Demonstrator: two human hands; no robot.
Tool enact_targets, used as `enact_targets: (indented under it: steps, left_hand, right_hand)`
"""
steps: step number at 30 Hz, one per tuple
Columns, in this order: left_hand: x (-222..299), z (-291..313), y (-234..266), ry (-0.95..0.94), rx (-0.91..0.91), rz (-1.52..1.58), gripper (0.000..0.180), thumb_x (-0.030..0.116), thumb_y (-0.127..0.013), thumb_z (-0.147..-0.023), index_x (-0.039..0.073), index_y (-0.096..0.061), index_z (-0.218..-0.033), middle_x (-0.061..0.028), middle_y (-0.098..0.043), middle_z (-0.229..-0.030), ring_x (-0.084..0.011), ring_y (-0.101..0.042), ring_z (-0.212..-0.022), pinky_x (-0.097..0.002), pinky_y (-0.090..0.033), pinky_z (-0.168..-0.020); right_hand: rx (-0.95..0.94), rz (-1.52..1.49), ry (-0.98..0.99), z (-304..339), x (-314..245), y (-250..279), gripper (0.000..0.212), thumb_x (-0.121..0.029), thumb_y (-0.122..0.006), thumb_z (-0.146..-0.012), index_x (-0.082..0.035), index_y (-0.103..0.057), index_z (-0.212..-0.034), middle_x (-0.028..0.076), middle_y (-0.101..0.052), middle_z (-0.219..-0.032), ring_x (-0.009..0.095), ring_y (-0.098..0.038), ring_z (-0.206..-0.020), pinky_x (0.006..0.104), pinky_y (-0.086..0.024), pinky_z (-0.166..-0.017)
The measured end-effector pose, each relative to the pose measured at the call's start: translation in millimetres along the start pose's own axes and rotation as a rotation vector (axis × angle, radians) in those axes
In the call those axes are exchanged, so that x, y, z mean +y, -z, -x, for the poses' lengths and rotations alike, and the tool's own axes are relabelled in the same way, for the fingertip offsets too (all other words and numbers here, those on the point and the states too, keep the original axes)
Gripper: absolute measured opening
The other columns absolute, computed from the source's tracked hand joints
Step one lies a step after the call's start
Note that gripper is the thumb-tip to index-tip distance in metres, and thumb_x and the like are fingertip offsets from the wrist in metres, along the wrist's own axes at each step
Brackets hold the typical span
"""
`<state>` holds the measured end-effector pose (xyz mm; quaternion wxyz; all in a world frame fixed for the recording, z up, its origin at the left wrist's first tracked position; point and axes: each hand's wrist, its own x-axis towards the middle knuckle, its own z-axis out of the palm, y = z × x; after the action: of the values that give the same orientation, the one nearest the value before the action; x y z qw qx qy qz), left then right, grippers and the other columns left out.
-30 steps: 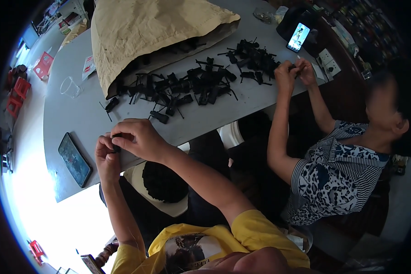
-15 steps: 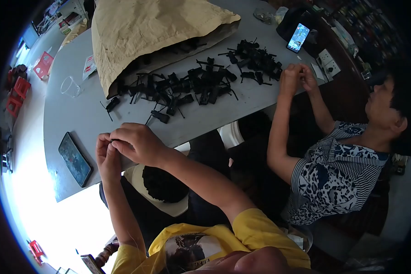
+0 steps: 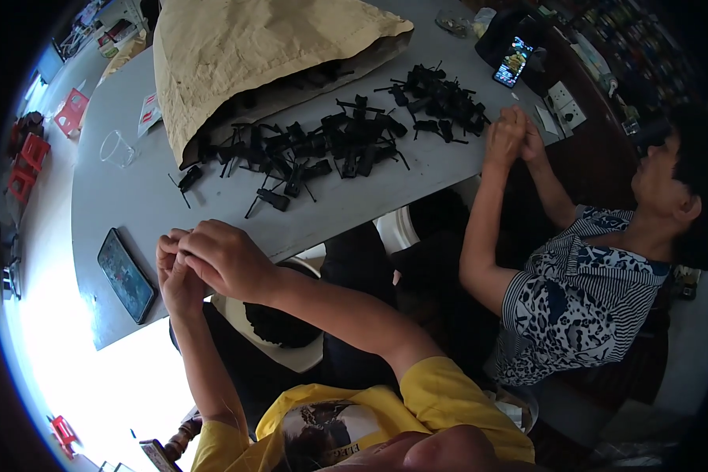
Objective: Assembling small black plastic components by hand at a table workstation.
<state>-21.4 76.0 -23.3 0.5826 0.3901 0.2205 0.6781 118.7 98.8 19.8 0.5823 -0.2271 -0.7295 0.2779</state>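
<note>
At the table's near edge my left hand and my right hand meet, fingertips pinched together. Whatever they hold is hidden behind the fingers. Beyond them, small black plastic parts with thin stems lie in a heap on the grey table. Two stray parts sit closer to me: one black piece just past my right hand, and another farther left. A phone with a dark screen lies left of my left hand.
A large brown paper sack lies open toward the heap, with black parts inside. A second pile is before a co-worker, whose hands are together. A clear cup, a lit phone and a white tub of black pieces are around.
My hands have shifted slightly left and down, and my right hand's fingers now cover more of the left's. The co-worker's hands have drawn together.
</note>
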Motion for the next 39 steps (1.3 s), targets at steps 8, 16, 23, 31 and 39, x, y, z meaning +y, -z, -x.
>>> enact_targets:
  steps: [8,16,23,31,39]
  left_hand:
    - [-3.6,1.9,-16.0,-0.023,0.001,-0.344,0.065,0.014,-0.074,-0.07,0.001,-0.041,-0.124,-0.0064,-0.048,-0.116,-0.0182,-0.051,-0.1,-0.0299,-0.038,-0.09]
    - [-8.7,1.4,-21.8,-0.147,0.011,-0.57,0.049,0.017,-0.072,-0.073,-0.001,-0.052,-0.115,-0.009,-0.053,-0.113,-0.0206,-0.051,-0.104,-0.0328,-0.039,-0.091]
    - [-11.1,7.4,-16.5,0.005,0.146,-0.834,0.028,0.007,-0.06,-0.083,0.0,-0.052,-0.109,-0.006,-0.059,-0.1,-0.0136,-0.056,-0.092,-0.0241,-0.044,-0.081]
    - [-6.4,5.3,-22.3,-0.075,0.124,-0.624,0.022,0.003,-0.059,-0.082,-0.001,-0.052,-0.102,-0.0056,-0.057,-0.095,-0.0135,-0.054,-0.091,-0.0248,-0.04,-0.085]
    - [-4.7,3.9,-5.1,-0.095,0.061,-0.234,0.012,0.007,-0.05,-0.088,-0.002,-0.053,-0.095,-0.0091,-0.05,-0.102,-0.0168,-0.048,-0.095,-0.0294,-0.035,-0.088]
  right_hand:
    - [-0.004,-0.74,-0.771,-11.4,13.9,20.4,0.019,-0.016,-0.049,-0.09,0.002,-0.055,-0.087,0.001,-0.054,-0.067,0.005,-0.048,-0.054,0.0188,-0.039,-0.049]
    - [-0.136,-0.181,-0.558,-2.8,23.6,17.8,0.021,-0.021,-0.053,-0.088,-0.001,-0.056,-0.087,0.003,-0.055,-0.063,0.011,-0.054,-0.054,0.0238,-0.042,-0.047]
    - [-0.145,0.226,-0.22,-7.1,2.1,26.7,0.02,-0.015,-0.062,-0.077,-0.001,-0.052,-0.087,0.013,-0.059,-0.073,0.028,-0.06,-0.064,0.0364,-0.049,-0.056]
    - [-0.005,-0.006,-0.305,-7.2,14.5,20.3,0.016,-0.009,-0.061,-0.078,-0.002,-0.048,-0.078,0.009,-0.055,-0.061,0.02,-0.058,-0.055,0.0285,-0.044,-0.05]
    - [-0.074,-0.061,-0.282,-3.2,14.7,14.4,0.015,-0.01,-0.06,-0.08,-0.002,-0.047,-0.077,0.008,-0.053,-0.059,0.019,-0.056,-0.052,0.0304,-0.042,-0.047]
